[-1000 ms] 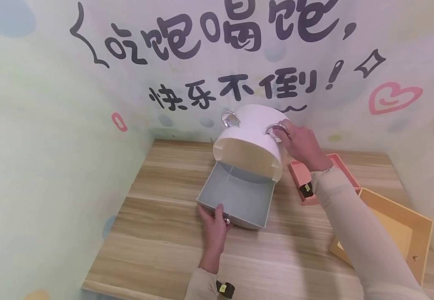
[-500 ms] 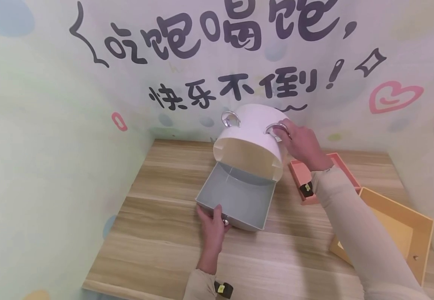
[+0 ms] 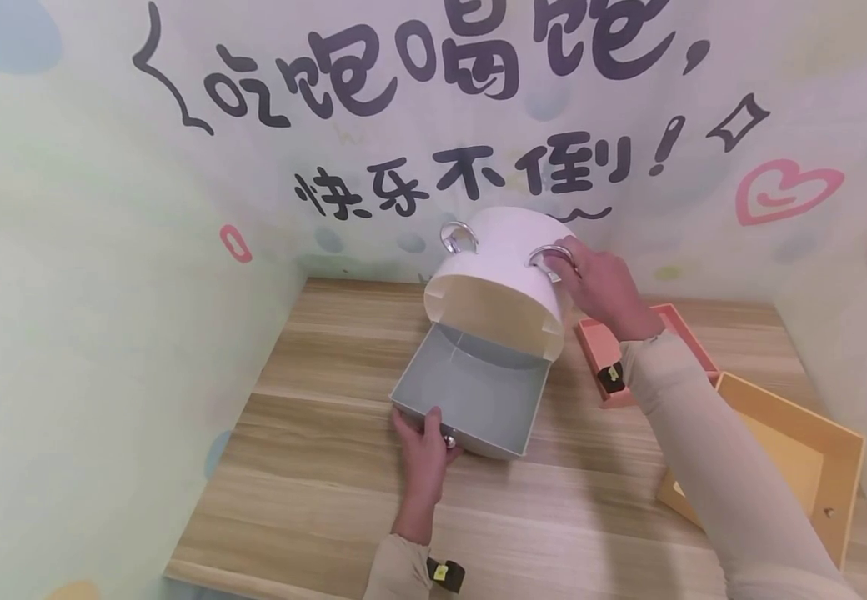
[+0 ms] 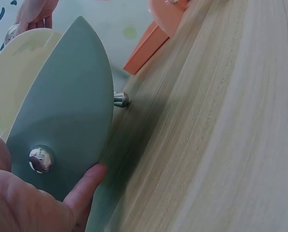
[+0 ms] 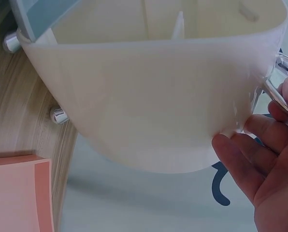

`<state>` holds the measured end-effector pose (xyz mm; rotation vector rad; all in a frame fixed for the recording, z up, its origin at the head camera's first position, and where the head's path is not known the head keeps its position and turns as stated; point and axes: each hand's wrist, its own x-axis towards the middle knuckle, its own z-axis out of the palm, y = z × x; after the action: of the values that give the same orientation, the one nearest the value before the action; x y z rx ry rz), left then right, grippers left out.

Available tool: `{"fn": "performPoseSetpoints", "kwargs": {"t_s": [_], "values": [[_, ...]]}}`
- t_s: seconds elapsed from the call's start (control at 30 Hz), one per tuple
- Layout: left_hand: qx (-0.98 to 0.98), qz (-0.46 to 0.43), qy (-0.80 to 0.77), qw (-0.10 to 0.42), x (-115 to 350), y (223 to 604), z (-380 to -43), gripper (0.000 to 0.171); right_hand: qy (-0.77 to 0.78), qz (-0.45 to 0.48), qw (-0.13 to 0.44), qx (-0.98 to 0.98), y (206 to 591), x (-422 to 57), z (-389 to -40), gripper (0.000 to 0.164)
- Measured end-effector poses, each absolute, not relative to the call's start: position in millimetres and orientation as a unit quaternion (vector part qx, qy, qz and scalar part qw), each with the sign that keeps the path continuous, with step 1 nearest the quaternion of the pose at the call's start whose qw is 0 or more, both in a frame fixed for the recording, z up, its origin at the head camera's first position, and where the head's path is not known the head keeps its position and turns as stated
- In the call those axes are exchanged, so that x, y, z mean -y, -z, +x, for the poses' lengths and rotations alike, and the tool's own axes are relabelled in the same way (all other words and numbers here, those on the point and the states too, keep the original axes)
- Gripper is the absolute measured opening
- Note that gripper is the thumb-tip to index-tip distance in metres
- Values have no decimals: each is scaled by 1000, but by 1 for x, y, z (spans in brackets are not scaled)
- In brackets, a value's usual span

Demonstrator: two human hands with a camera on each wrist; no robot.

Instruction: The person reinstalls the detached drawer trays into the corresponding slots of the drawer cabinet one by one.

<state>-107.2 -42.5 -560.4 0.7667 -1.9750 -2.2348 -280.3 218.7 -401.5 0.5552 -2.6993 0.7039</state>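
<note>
In the head view, a white rounded housing (image 3: 512, 242) stands at the back of the table, two silver ring handles on its top. A grey drawer (image 3: 471, 400) juts from its front, with no contents in sight. My left hand (image 3: 424, 458) holds the drawer's front, thumb over the rim and fingers below. Beside the fingers, the left wrist view shows a silver knob (image 4: 40, 158) on the drawer's face. My right hand (image 3: 604, 283) grips the right-hand ring handle (image 3: 551, 251). In the right wrist view, its fingertips touch the housing's side (image 5: 149, 106); silver feet (image 5: 59, 115) show underneath.
Right of the housing lies a pink tray (image 3: 591, 342), partly behind my right forearm. A yellow-orange box (image 3: 842, 475) stands in front of it, also partly covered by that arm. Walls (image 3: 103, 333) bound the wooden table (image 3: 306, 467) at back and sides.
The left hand and the drawer's front have shifted very slightly left. My right hand keeps its hold on the ring handle, and the housing stays in place.
</note>
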Motion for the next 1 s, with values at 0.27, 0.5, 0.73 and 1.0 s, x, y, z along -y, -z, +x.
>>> {"fn": "performPoseSetpoints", "kwargs": {"t_s": [0.27, 0.5, 0.73, 1.0], "values": [[632, 233, 739, 26, 43, 560, -114, 78, -249, 193, 149, 937, 401, -218, -281, 24], [622, 224, 749, 24, 42, 562, -119, 77, -253, 188, 143, 938, 401, -216, -280, 25], [604, 208, 769, 21, 41, 565, -122, 80, -253, 186, 147, 938, 401, -216, -280, 24], [620, 182, 763, 12, 42, 564, -125, 84, -248, 180, 144, 941, 402, -218, -279, 24]]}}
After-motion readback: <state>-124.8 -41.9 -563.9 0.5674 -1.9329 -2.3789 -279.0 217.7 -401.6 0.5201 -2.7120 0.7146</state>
